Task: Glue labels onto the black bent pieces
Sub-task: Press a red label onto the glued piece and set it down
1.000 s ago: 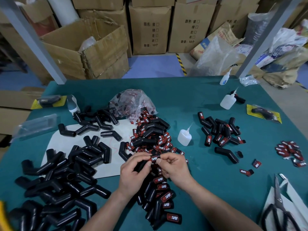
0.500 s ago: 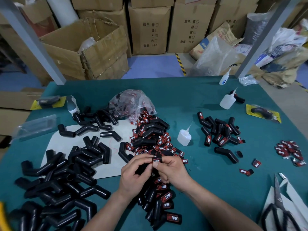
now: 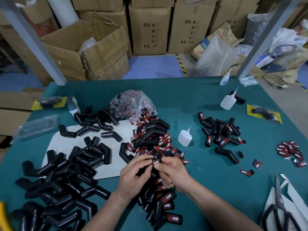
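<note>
Above teal worktop (image 3: 200, 100), clutching black bent piece (image 3: 143, 171) in left grip (image 3: 133, 178), pinching TAPER label (image 3: 155, 162), seemingly against it, with right grip (image 3: 175, 174).

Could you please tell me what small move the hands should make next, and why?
Probably press the label firmly down: the left hand grips the black bent piece and the right hand pinches the label onto it, so it likely needs seating.

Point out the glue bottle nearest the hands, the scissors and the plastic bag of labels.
glue bottle (image 3: 184, 140): head view, middle of its white body.
scissors (image 3: 279, 197): head view, on the blades just above the pivot.
plastic bag of labels (image 3: 133, 104): head view, middle of the clear bag.
</note>
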A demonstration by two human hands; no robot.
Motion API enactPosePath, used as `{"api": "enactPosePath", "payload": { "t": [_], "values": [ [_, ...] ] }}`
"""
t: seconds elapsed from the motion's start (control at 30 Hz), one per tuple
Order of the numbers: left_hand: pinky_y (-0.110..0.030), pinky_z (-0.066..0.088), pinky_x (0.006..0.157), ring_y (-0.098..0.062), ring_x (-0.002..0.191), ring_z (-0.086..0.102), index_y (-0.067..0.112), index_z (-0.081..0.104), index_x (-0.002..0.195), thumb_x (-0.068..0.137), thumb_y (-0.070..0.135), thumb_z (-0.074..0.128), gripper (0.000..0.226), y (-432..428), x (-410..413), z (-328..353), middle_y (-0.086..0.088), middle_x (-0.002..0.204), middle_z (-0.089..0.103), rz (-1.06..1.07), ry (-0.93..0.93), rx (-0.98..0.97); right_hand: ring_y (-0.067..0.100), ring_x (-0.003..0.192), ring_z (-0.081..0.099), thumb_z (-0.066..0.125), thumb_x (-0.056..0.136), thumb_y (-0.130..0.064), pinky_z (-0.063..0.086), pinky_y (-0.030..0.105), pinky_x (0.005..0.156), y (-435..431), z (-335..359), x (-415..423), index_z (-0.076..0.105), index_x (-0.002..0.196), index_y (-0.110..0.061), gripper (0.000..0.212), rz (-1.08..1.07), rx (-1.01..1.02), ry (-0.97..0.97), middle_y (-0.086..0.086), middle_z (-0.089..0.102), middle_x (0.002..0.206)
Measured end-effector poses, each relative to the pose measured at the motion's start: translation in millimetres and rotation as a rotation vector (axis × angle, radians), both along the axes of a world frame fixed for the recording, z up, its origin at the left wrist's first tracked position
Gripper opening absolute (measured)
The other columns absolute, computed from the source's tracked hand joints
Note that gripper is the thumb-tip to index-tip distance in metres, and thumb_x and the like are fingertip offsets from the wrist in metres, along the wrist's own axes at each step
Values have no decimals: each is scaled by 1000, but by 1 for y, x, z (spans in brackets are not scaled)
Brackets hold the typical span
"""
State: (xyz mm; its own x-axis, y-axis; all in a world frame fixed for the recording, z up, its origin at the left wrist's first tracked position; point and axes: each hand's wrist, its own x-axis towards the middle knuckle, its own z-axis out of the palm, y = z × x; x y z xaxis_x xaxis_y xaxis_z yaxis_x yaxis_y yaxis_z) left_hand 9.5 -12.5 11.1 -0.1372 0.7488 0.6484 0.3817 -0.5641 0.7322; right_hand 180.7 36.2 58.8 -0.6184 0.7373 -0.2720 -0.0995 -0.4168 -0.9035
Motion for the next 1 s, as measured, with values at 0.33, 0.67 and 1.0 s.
{"api": "enactPosePath", "payload": {
  "t": [0.33,0.67,1.0],
  "values": [
    [-32,58,95,-24,108,74,4,70,113,98,11,70,17,1,-4,2,0,127,72,-56,-12,12,5,26,30,70,93,-21,29,16,31,-1,10,3,69,98,-3,19,102,-221,145,-4,34,37],
    [-35,59,94,-26,106,74,6,70,113,97,11,71,16,3,-4,1,-2,125,73,-71,-41,6,6,26,29,66,93,-17,28,17,31,-4,8,1,57,109,18,40,52,-215,135,-3,34,36],
    [-35,58,95,-28,108,74,4,69,114,98,9,70,17,1,-6,-3,-3,126,72,-69,-17,17,7,26,30,72,92,-26,31,17,32,-3,7,2,63,98,10,37,63,-157,106,-1,36,37]
  ]
}}
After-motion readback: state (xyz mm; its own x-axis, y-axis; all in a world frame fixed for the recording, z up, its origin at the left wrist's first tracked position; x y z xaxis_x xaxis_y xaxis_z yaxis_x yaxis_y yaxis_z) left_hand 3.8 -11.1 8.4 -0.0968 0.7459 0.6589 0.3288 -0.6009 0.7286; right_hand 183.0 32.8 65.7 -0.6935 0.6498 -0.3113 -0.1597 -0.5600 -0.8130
